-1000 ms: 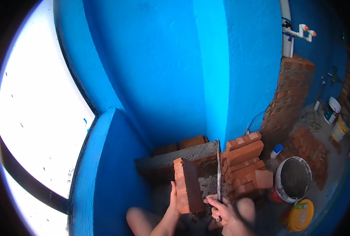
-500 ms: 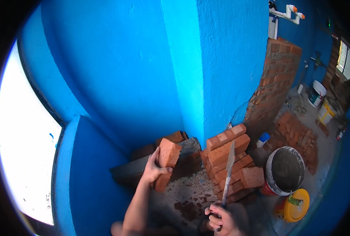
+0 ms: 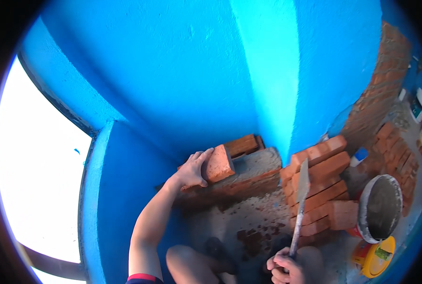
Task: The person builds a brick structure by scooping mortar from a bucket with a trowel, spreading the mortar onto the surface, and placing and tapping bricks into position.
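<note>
My left hand (image 3: pixel 191 170) is closed around a reddish-orange brick (image 3: pixel 219 164), with the fingers over its top and the thumb at the near side. That brick is at the left part of a low brick wall (image 3: pixel 239 184), whose top has a layer of grey mortar (image 3: pixel 264 161). Whether the brick's underside touches the mortar I cannot tell. Behind it, more bricks (image 3: pixel 241 145) lie along the blue wall. At the lower right, my right hand (image 3: pixel 285 266) grips the handle of a trowel (image 3: pixel 303 182), its blade pointing up in front of stacked bricks (image 3: pixel 323 189).
A bucket of grey mortar (image 3: pixel 361 220) stands right of the stack, near a yellow-lidded bucket (image 3: pixel 377 261). A blue-and-white container (image 3: pixel 359 156) and loose bricks (image 3: pixel 400 151) lie farther off. Blue walls (image 3: pixel 173 80) close in the back and left; brick fragments (image 3: pixel 251 241) litter the floor.
My left hand has brought the brick from in front of the low wall to over its top, turning it from upright to lying lengthwise. The view has swung left; the trowel remains in my right hand.
</note>
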Demonstrator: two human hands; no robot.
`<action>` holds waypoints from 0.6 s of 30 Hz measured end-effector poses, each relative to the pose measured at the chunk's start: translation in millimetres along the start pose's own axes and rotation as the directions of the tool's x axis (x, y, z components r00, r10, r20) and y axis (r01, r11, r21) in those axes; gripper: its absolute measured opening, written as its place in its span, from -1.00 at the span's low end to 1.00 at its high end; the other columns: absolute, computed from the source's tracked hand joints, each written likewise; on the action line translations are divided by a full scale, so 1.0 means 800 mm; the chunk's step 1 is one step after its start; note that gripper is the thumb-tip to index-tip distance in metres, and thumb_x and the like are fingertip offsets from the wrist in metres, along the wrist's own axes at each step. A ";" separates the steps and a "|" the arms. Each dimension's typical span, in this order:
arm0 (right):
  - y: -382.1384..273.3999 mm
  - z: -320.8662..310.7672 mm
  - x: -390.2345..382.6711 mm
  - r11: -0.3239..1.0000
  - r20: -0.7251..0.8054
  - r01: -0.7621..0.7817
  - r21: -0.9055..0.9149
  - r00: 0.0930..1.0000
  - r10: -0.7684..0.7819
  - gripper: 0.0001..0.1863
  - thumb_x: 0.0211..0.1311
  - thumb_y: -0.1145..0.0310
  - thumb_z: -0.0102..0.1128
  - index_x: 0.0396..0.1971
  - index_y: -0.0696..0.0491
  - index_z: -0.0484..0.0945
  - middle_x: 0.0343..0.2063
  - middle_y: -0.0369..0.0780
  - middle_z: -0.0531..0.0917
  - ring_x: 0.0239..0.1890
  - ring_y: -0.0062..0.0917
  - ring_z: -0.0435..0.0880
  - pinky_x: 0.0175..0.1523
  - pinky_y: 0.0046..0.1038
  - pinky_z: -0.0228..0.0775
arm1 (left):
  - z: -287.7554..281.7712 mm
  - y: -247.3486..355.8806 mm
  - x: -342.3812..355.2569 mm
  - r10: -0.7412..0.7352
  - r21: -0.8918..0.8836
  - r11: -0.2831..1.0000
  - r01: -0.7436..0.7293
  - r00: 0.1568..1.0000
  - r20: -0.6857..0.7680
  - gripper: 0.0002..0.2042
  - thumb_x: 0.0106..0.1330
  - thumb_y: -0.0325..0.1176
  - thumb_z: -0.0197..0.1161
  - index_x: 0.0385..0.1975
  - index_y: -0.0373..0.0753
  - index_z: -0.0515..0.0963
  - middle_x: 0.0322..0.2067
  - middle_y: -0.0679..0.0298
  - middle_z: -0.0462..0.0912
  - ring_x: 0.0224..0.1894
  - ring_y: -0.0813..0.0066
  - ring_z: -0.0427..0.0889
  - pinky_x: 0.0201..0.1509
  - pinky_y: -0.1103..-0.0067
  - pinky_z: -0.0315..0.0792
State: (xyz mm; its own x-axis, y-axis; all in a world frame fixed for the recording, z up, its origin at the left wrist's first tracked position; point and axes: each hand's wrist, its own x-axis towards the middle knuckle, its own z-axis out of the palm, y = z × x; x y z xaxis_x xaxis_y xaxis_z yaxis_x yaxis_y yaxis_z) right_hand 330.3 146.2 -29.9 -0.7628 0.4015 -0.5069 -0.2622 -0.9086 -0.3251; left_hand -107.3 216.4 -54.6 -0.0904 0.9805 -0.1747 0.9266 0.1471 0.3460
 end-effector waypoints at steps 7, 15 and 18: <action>0.011 0.011 0.013 0.998 0.024 -0.045 0.039 0.999 0.044 -0.91 0.40 0.43 -0.10 -0.28 0.06 0.42 -0.36 -0.18 0.50 -0.82 -0.77 0.19 -0.78 -0.72 0.05 | 0.000 -0.089 -0.063 -0.224 0.090 0.972 0.218 0.973 0.056 0.17 -0.40 -0.35 0.52 0.39 0.04 -0.02 0.28 0.01 0.16 0.32 -0.07 0.12 0.42 0.24 0.10; 0.019 0.057 0.030 0.996 -0.033 -0.086 -0.024 0.996 0.085 -0.97 0.37 0.44 -0.05 -0.29 0.05 0.38 -0.42 -0.16 0.51 -0.83 -0.77 0.18 -0.79 -0.71 0.06 | 0.029 -0.130 -0.114 -0.287 0.119 0.953 0.278 0.956 0.065 0.14 -0.31 -0.39 0.50 0.40 0.14 -0.06 0.34 0.01 0.07 0.38 -0.05 0.02 0.45 0.09 -0.09; 0.032 0.067 0.041 0.986 -0.044 -0.161 -0.041 0.986 0.160 -0.97 0.37 0.43 -0.04 -0.31 -0.01 0.38 -0.44 -0.17 0.51 -0.85 -0.79 0.17 -0.82 -0.71 0.02 | 0.026 -0.120 -0.110 -0.340 0.169 0.932 0.320 0.935 0.105 0.11 -0.21 -0.44 0.46 0.41 0.18 -0.10 0.38 0.04 0.01 0.41 -0.04 -0.04 0.45 0.03 -0.15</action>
State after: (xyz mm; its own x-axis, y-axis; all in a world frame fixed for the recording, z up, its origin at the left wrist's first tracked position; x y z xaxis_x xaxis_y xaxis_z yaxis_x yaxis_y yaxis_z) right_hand 267.2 130.2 -12.2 -0.7681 0.2559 -0.5870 -0.1113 -0.9561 -0.2712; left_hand -180.6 113.5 -91.9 -0.3615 0.8526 -0.3775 0.8964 0.4292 0.1110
